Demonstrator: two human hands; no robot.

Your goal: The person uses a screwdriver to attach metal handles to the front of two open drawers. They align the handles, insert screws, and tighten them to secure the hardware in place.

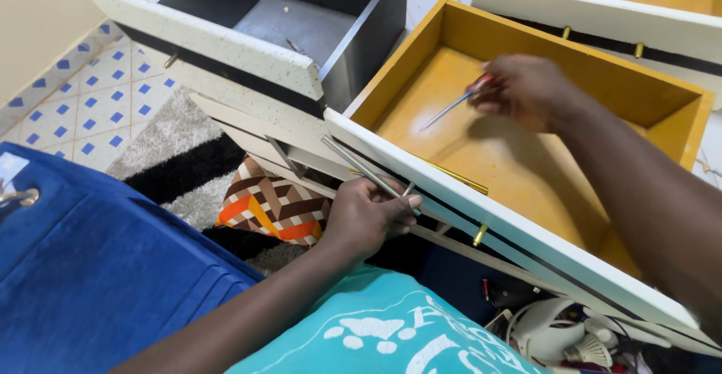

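On the left, the left hand (365, 216) closes its fingers around a metal bar handle (368, 172) at the white front of the yellow drawer (526, 171). Further right, the right hand (523, 92) pinches a screwdriver (449, 109) inside it. The tip could slip and scratch the base if the handle shifts.

The yellow drawer (526, 156) looks like painted wood, matt inside, with a smooth white laminate front (511, 227). The bar handle (361, 167) in the left hand (365, 216) is brushed metal with a dull shine. The screwdriver (447, 110) in the right hand (523, 92) has a thin, bright metal shaft. The dark drawer (301, 24) has a speckled white front. The rug (180, 156) is shaggy cloth; the floor tiles (98, 95) look smooth and glossy.
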